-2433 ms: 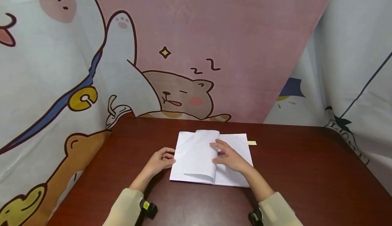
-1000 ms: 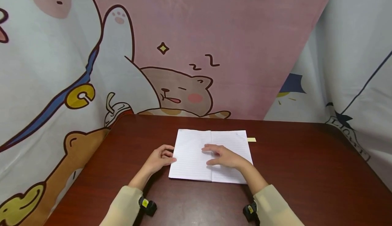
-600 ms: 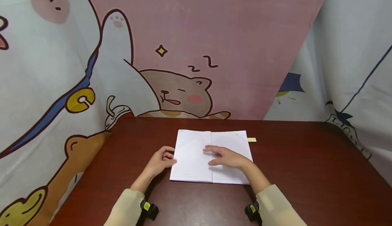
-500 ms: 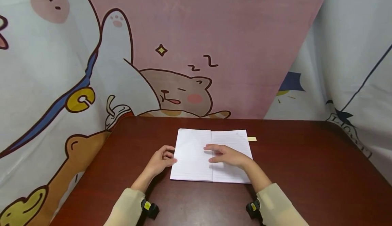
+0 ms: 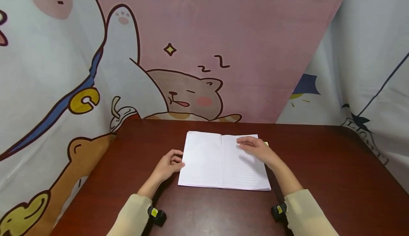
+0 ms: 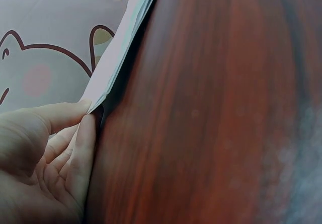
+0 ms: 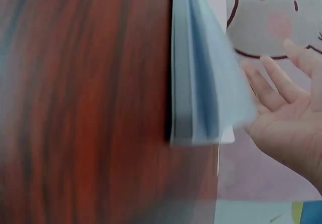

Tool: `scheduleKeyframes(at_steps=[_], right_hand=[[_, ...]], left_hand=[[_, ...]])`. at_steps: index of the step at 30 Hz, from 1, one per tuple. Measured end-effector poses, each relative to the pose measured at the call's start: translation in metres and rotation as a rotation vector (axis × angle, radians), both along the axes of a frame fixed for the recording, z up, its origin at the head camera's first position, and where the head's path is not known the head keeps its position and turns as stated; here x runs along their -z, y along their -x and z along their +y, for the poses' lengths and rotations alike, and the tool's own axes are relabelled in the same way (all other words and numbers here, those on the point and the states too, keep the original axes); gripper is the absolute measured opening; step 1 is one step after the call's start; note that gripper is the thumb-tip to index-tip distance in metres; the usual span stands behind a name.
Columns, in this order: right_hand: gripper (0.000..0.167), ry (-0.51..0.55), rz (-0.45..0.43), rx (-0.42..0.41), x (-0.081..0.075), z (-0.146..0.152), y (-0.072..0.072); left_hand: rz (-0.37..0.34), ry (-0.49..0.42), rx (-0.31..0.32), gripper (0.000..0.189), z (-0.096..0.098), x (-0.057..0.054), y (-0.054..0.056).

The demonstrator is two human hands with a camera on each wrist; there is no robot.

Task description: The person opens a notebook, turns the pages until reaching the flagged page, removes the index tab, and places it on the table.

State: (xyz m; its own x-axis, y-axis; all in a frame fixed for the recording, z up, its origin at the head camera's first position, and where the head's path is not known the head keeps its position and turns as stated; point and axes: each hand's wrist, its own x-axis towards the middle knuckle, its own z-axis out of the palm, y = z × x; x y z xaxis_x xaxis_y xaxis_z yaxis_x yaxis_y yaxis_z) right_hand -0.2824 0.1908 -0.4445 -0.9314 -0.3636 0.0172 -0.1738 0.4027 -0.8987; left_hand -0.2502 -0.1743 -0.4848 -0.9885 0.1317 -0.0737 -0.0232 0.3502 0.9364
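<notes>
An open notebook [image 5: 202, 159] with white lined pages lies on the table in the head view. My left hand [image 5: 168, 165] pinches its left edge. In the left wrist view, the thumb [image 6: 65, 114] is on top of the pages and a finger is beneath. Above the upper part of the right page, my right hand [image 5: 257, 149] has its fingers extended, holding nothing. The right wrist view shows a blurred, raised page [image 7: 224, 78] at the notebook's edge beside that hand's spread fingers.
The dark red-brown wooden table [image 5: 319, 172] surrounds the notebook. A pale yellow tab [image 5: 266, 144] sticks out at the notebook's right side, partly hidden by the right hand. A cartoon-printed cloth [image 5: 255, 51] hangs behind the table. Black wrist cameras [image 5: 157, 216] sit at both sleeves.
Earlier a page turned over to the left under my right hand and flattened. Since then the right hand has moved right and away to the right page. My left hand stays at the left edge.
</notes>
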Motion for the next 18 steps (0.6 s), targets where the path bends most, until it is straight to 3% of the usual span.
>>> scheduleKeyframes(at_steps=[8,18], right_hand=[[0.043,-0.017,0.018,0.198,0.002,0.028,0.002],[0.047,-0.041,-0.025,0.273,0.003,0.045,0.001]], left_hand=[[0.019,0.008,0.034,0.038,-0.001,-0.001,-0.001],[0.021,0.007,0.014,0.038,0.0,-0.003,-0.002]])
